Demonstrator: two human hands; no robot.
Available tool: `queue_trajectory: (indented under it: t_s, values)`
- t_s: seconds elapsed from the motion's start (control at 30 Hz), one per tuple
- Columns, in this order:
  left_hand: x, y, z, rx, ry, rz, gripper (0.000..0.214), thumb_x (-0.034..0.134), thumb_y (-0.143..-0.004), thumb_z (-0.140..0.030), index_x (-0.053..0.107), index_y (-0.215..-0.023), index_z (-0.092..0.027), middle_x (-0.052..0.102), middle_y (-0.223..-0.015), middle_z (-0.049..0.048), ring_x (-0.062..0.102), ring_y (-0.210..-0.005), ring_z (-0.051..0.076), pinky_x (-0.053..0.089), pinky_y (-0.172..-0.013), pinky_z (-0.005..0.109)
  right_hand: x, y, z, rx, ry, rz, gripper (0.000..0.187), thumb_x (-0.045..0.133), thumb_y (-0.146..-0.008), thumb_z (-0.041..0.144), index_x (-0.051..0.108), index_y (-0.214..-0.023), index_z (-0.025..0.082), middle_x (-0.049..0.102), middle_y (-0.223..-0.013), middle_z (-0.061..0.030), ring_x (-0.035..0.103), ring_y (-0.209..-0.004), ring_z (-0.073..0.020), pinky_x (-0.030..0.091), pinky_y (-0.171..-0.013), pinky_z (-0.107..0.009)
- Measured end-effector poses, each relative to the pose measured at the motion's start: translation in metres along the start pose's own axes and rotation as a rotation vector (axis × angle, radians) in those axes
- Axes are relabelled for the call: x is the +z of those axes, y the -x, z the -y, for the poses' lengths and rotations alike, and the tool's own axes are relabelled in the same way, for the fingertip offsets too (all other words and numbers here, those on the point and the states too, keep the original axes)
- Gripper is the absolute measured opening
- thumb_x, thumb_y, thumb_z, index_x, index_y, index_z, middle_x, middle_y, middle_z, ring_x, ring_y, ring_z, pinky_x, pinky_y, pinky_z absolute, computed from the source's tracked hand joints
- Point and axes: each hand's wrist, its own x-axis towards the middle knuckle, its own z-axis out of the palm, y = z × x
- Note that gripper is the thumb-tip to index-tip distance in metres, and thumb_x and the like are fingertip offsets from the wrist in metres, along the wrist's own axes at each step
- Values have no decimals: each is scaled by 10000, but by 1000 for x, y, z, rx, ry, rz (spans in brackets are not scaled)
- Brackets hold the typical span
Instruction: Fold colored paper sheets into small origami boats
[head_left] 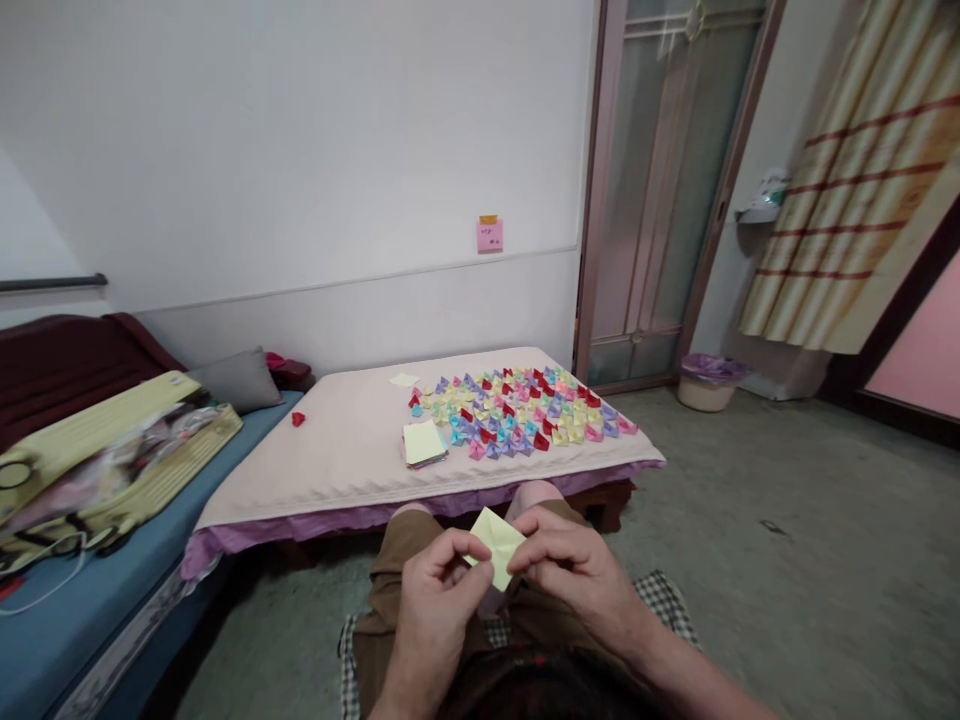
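Note:
A small pale yellow sheet of folding paper (496, 540), creased and turned corner-up, is held over my lap. My left hand (442, 585) pinches its left edge between thumb and index finger. On the opposite side, the fingertips of my right hand (566, 560) grip the right corner. Beyond my knees, a stack of square paper (425, 442) with a yellow sheet on top lies on the low covered table (337, 440). Many small folded paper pieces (517, 410) in red, yellow, purple, blue and pink stand close together to its right.
A lone red folded piece (298, 419) and a flat pale sheet (404, 380) lie on the table. An open yellow suitcase (127, 450) rests on the blue bed at left. A lined waste bin (707, 385) stands by the glass door (660, 180). A pink note (490, 236) is taped to the wall.

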Motion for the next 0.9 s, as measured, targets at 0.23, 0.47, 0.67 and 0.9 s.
queue_trajectory:
  t_s: [0.23, 0.47, 0.67, 0.9]
  values:
    - [7, 0, -3, 55, -122, -48, 55, 614, -674, -174, 584, -630, -162, 423, -514, -60, 356, -480, 81, 277, -467, 175, 6, -1, -4, 115, -30, -123, 76, 642, -750, 206, 575, -718, 190, 565, -740, 1, 516, -693, -154, 394, -619, -256]
    - [5, -3, -4, 76, -169, -13, 49, 629, -675, -160, 595, -640, -159, 429, -514, -58, 376, -484, 87, 282, -471, 177, 9, -3, -6, 61, 78, -167, 162, 638, -747, 223, 552, -615, 183, 494, -603, 27, 445, -602, -132, 354, -569, -242]
    - [1, -2, 3, 50, -35, -4, 82, 674, -707, -201, 607, -691, -155, 499, -564, -41, 418, -514, 91, 325, -490, 180, 6, -2, -4, 70, 63, -159, 66, 672, -730, 238, 690, -769, 187, 625, -692, -11, 545, -661, -160, 431, -615, -259]
    - [3, -3, 1, 109, -39, -81, 136, 689, -701, -194, 657, -832, -177, 673, -786, 16, 602, -725, 164, 458, -659, 228, 5, -1, -10, 96, 93, -216, 99, 696, -732, 240, 717, -816, 191, 685, -710, -10, 607, -642, -162, 472, -597, -248]
